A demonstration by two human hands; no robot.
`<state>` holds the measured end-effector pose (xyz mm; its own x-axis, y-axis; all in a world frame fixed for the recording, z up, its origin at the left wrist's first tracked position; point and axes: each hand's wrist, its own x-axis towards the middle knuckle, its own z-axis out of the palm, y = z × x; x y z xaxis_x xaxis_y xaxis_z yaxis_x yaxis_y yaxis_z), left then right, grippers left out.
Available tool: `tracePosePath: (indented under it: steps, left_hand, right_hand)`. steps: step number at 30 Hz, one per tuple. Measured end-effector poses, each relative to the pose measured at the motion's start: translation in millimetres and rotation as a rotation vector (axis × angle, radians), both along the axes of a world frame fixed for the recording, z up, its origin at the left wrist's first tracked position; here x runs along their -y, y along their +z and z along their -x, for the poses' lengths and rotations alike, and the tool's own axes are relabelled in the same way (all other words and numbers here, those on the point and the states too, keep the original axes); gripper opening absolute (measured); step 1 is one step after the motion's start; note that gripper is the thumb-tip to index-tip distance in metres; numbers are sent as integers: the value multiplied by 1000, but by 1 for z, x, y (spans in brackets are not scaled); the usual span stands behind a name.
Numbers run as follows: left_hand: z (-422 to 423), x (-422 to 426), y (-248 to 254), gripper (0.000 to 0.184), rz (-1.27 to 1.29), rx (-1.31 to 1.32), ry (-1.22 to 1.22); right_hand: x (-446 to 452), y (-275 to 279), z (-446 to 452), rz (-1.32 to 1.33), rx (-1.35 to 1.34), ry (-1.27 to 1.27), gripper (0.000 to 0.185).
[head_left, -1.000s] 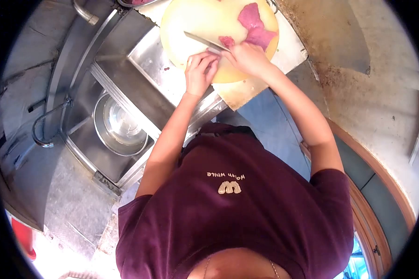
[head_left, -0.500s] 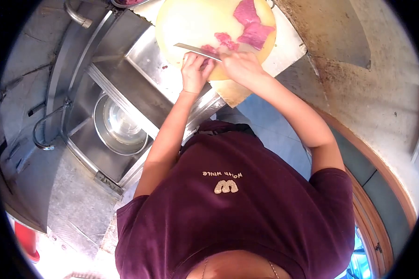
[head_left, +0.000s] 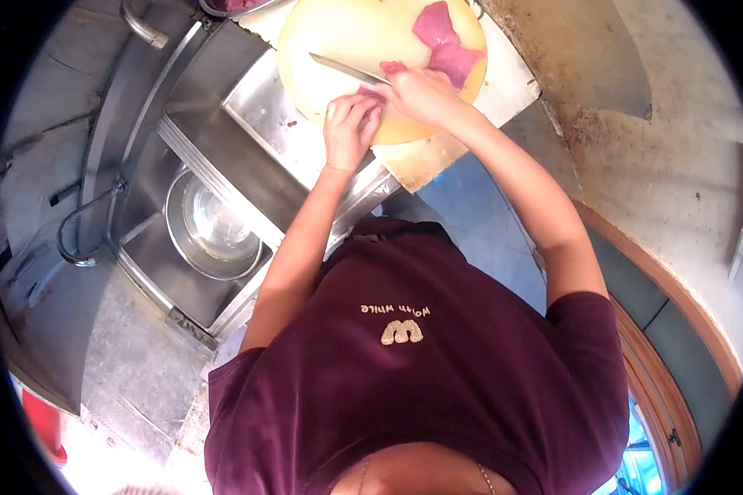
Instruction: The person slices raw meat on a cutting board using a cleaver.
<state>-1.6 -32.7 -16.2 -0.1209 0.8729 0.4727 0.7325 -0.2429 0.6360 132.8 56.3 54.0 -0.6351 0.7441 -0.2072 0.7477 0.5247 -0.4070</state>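
My right hand (head_left: 425, 97) is closed around the handle of a knife (head_left: 348, 68). Its blade points left over the round yellowish cutting board (head_left: 318, 37), a little beyond my other hand. With curled fingers, my left hand (head_left: 351, 128) holds a small piece of raw meat (head_left: 372, 95) near the board's front edge; the fingers partly cover it. Bits of cut meat (head_left: 392, 67) show just behind my right hand, which hides some of them. Larger flat slices of raw meat (head_left: 437, 26) lie at the board's right side.
A steel sink (head_left: 153, 252) on the left holds a round metal pot (head_left: 215, 264). A faucet (head_left: 144, 25) juts out at the upper left. Part of a metal bowl (head_left: 239, 7) with meat shows at the top edge. A stained wall (head_left: 586, 58) stands to the right.
The knife has lifted away from my left fingers and shifted farther up the board. My right hand moved slightly up and left, covering more of the cut bits. My left hand stays near the same spot.
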Motion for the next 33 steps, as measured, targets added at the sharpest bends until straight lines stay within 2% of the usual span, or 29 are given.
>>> tracePosePath:
  steps: [3,6,9,12,15,18,21,24,27,30,33]
  left_hand:
    - [-2,3,-3,17,25,24,77]
    - [1,5,-6,18,56,5,59]
    - [2,4,-7,18,67,0,58]
    - [4,3,-11,19,69,-1,47]
    - [5,0,-5,18,41,-4,45]
    - [3,3,-8,17,43,9,49]
    - [5,3,-11,18,47,27,46]
    - [3,4,-13,18,70,37,61]
    - [4,-1,-7,18,46,27,38]
    - [2,4,-1,18,26,24,9]
    - [-4,9,0,16,65,258,72]
  right_hand:
    - [24,15,-37,-141,-10,75,33]
    - [46,43,-55,89,245,62,23]
    - [49,31,-63,45,138,110,26]
    - [39,4,-24,-32,49,110,17]
    - [32,-11,0,-261,-138,183,15]
    - [42,0,-21,-149,-48,110,14]
    - [61,17,-49,-7,222,62,14]
    - [50,11,-29,-1,126,38,14]
    - [28,-10,5,-100,-6,115,17]
    - [8,12,5,111,32,-11,26]
    - [16,14,-16,-63,25,13,33]
